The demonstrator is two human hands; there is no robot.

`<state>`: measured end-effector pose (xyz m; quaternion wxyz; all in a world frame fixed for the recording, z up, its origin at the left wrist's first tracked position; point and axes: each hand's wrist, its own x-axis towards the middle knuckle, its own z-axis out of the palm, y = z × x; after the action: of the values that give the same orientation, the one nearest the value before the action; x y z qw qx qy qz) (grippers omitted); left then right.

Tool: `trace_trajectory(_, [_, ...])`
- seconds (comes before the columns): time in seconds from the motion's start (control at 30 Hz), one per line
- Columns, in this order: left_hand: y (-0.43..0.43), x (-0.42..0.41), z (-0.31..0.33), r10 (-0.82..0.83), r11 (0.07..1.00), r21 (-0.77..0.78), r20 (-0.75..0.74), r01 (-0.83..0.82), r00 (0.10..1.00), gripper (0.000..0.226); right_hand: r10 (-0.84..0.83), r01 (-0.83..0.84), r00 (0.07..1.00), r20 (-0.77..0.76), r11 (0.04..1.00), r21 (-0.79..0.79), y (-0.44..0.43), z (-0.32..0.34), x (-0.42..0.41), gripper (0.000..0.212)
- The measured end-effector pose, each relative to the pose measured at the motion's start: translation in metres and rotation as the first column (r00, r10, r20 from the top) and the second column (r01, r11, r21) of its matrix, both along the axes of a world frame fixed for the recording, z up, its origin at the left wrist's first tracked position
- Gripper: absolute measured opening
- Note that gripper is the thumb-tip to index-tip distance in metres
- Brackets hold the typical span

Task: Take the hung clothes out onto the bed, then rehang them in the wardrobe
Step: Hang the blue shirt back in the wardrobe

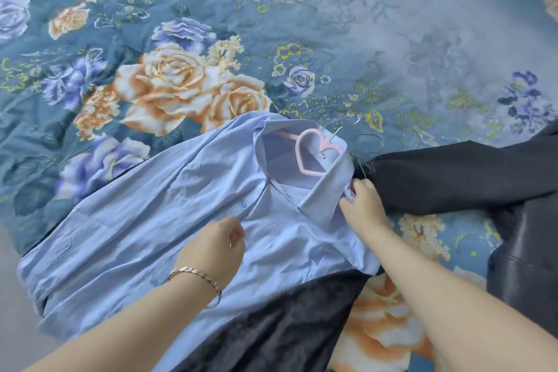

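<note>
A light blue button shirt (145, 220) lies spread on the bed, collar toward the far right. Inside its collar sits a pink hanger (314, 154) with a heart-shaped neck and a metal hook. My left hand (217, 244), with a bracelet on the wrist, pinches the shirt's front placket near the top buttons. My right hand (363, 202) grips the right collar edge of the shirt. A dark garment (453, 178) lies to the right, and a thin wire hanger hook (367, 157) shows beside the collar.
The bed (302, 24) carries a blue floral cover with large peach and purple roses. Another dark, patterned garment (280, 329) lies under the shirt at the bottom. A grey garment (525, 260) sits at the right edge. Grey floor shows at the lower left.
</note>
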<state>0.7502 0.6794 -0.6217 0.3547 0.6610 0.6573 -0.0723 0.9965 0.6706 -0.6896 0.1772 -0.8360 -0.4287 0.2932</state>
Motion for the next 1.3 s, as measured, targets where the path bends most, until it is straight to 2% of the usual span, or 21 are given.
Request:
trace_trajectory(0.07, [-0.003,-0.007,0.01,0.038,0.999,-0.004,0.02,-0.038,0.999,0.015,0.065,-0.051,0.987,-0.146,0.994,0.095,-0.008,0.026,-0.011,0.039])
trace_trajectory(0.13, [-0.007,-0.016,0.022,0.108,0.994,-0.018,0.048,-0.108,0.993,0.02,0.159,-0.131,0.948,-0.275,0.984,0.118,-0.019,0.058,-0.024,0.038])
trace_trajectory(0.23, [-0.017,-0.036,0.047,0.225,0.974,-0.052,0.102,-0.221,0.969,0.026,0.295,-0.273,0.839,-0.457,0.955,0.115,-0.035,0.111,-0.054,0.016])
trace_trajectory(0.3, [-0.025,-0.054,0.068,0.253,0.967,-0.039,0.116,-0.25,0.96,0.028,0.366,-0.323,0.793,-0.487,0.93,0.173,-0.038,0.147,-0.079,0.003])
trace_trajectory(0.4, [-0.035,-0.09,0.109,0.304,0.951,0.015,0.138,-0.309,0.942,0.029,0.503,-0.422,0.778,-0.377,0.862,0.279,-0.034,0.198,-0.127,0.016])
trace_trajectory(0.5, [-0.048,-0.136,0.161,0.337,0.932,0.093,0.133,-0.351,0.932,0.031,0.611,-0.535,0.739,-0.284,0.788,0.304,-0.033,0.251,-0.182,0.016])
trace_trajectory(0.63, [-0.082,-0.219,0.241,0.405,0.884,0.211,0.099,-0.417,0.909,0.031,0.772,-0.706,0.609,-0.183,0.633,0.317,-0.051,0.324,-0.275,0.02])
trace_trajectory(0.7, [-0.12,-0.278,0.281,0.489,0.824,0.262,0.123,-0.503,0.864,0.032,0.854,-0.798,0.51,-0.107,0.516,0.313,-0.077,0.368,-0.337,0.031])
trace_trajectory(0.77, [-0.146,-0.31,0.305,0.526,0.785,0.287,0.163,-0.55,0.835,0.031,0.88,-0.827,0.475,-0.028,0.457,0.329,-0.097,0.392,-0.372,0.04])
trace_trajectory(0.93, [-0.284,-0.449,0.385,0.69,0.622,0.404,0.124,-0.671,0.713,0.02,0.961,-0.899,0.274,0.024,0.247,0.361,-0.189,0.47,-0.514,0.038])
trace_trajectory(1.03, [-0.37,-0.521,0.419,0.777,0.523,0.456,0.093,-0.72,0.623,0.016,0.986,-0.937,0.103,0.131,0.052,0.346,-0.252,0.513,-0.593,0.042])
trace_trajectory(1.17, [-0.487,-0.59,0.451,0.884,0.359,0.503,0.088,-0.786,0.46,0.017,0.973,-0.94,-0.142,0.182,-0.19,0.285,-0.337,0.563,-0.68,0.044])
trace_trajectory(1.3, [-0.598,-0.634,0.477,0.957,0.197,0.558,0.068,-0.806,0.281,0.016,0.937,-0.888,-0.315,0.151,-0.347,0.3,-0.414,0.599,-0.757,0.043])
